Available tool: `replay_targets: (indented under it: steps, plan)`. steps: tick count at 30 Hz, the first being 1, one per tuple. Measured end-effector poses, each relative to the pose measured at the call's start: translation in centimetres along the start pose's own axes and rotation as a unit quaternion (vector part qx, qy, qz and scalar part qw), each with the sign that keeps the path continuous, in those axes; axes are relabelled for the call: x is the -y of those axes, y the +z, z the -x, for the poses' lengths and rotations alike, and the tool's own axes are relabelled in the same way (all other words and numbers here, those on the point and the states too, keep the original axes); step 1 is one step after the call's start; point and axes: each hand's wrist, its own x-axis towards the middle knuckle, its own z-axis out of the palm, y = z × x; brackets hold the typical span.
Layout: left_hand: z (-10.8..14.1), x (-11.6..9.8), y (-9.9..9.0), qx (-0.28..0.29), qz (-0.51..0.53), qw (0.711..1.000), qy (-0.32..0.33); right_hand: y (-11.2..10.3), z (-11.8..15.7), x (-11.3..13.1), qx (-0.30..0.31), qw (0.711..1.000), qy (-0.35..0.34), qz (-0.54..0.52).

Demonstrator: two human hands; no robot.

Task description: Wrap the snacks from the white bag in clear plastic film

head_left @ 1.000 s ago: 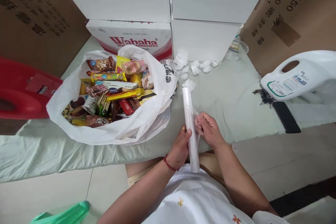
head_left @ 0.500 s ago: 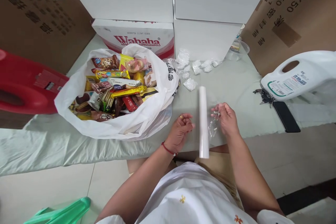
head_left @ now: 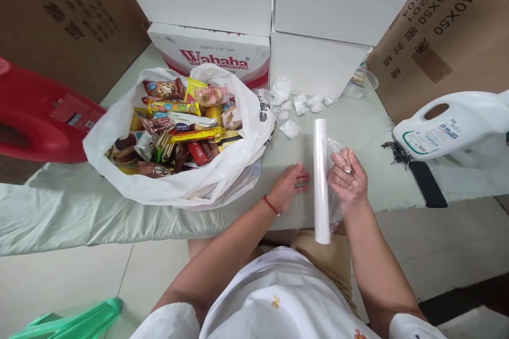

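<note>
A white roll of clear plastic film lies lengthwise on the cloth in front of me, its near end reaching past the table edge. Just right of it, my right hand is closed on the thin, crumpled clear film, which shows around its fingers. My left hand, with a red cord bracelet, hovers left of the roll, fingers apart, slightly blurred and holding nothing. Beyond the roll lie several small crumpled clear plastic bundles.
At left a white plastic bag holds wrapped snacks, beside a red jug. White boxes stand behind. To the right are a white detergent bottle, keys, a black phone and a cardboard box.
The film roll appears shifted slightly right and its far end away from me. My left hand has moved right, toward the roll. My right hand has turned, gathering film in its fingers.
</note>
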Motion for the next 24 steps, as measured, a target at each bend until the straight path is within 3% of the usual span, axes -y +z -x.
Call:
replay_targets:
  steps: [4,6,10,17,24]
  plan:
    - [-0.2,0.1,0.0,0.192,0.09,0.975,-0.063,0.6,0.2,-0.1,0.022,0.999,-0.013,-0.026]
    - [0.2,0.1,0.1,0.217,0.111,0.969,-0.038,0.5,0.1,-0.2,0.033,0.999,0.013,-0.026]
    - [1.0,-0.3,0.0,0.129,0.083,0.988,0.007,-0.5,0.2,0.3,0.023,0.997,0.069,0.011]
    - [0.8,-0.5,-0.4,-0.074,0.002,0.996,0.056,-3.1,0.3,0.8,-0.03,0.99,0.044,0.129]
    - [1.2,-1.5,-0.8,-0.025,0.057,0.998,-0.033,-6.9,-1.2,-1.2,-0.113,0.963,0.024,0.244]
